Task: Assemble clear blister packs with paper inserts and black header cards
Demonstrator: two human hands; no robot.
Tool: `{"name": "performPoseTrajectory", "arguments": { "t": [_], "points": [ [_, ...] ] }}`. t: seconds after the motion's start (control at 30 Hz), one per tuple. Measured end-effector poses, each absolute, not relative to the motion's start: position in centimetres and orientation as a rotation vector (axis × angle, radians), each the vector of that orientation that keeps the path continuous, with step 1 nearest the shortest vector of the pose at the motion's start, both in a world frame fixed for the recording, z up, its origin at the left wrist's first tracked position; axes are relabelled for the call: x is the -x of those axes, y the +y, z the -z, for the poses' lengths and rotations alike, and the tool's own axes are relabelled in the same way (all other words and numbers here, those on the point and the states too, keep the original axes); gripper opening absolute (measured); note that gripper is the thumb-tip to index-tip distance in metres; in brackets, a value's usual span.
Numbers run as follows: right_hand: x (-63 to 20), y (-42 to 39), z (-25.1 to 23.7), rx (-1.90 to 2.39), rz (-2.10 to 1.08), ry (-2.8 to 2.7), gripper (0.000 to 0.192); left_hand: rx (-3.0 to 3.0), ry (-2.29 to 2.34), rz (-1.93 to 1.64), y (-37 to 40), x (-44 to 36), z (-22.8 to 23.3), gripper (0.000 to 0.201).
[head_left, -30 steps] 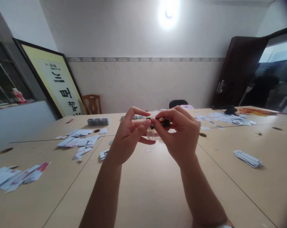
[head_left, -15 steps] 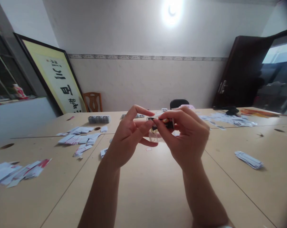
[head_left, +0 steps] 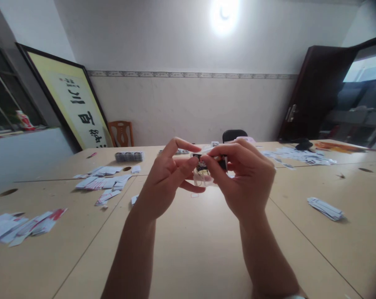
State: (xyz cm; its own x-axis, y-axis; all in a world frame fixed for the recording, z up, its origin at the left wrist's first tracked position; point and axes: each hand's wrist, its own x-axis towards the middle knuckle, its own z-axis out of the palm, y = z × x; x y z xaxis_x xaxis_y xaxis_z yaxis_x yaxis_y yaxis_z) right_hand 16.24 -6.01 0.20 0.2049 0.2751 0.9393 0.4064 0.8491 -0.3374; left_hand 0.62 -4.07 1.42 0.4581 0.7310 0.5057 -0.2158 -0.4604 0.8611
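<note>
Your left hand [head_left: 166,178] and right hand [head_left: 244,178] are still pinching the small black part [head_left: 203,164] above the table [head_left: 200,249] middle; its clear, thin plastic bag [head_left: 203,178] is now hanging lower.

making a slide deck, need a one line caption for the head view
Left hand and right hand pinch a small black item in a clear bag above a tan table strewn with paper cards.

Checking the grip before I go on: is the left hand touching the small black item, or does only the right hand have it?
Touching. In the head view the left hand pinches one end of the small black item while the right hand grips the other.
</note>
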Motion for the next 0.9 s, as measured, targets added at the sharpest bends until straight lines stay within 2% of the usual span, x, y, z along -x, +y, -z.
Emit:
{"name": "performPoseTrajectory", "arguments": {
  "t": [0.9],
  "points": [
    [-16.51,-5.62,-0.16,0.619,0.021,-1.402,0.010,-1.732,0.451,-1.193,-3.89,-0.66,-1.28,0.016]
  ]
}}
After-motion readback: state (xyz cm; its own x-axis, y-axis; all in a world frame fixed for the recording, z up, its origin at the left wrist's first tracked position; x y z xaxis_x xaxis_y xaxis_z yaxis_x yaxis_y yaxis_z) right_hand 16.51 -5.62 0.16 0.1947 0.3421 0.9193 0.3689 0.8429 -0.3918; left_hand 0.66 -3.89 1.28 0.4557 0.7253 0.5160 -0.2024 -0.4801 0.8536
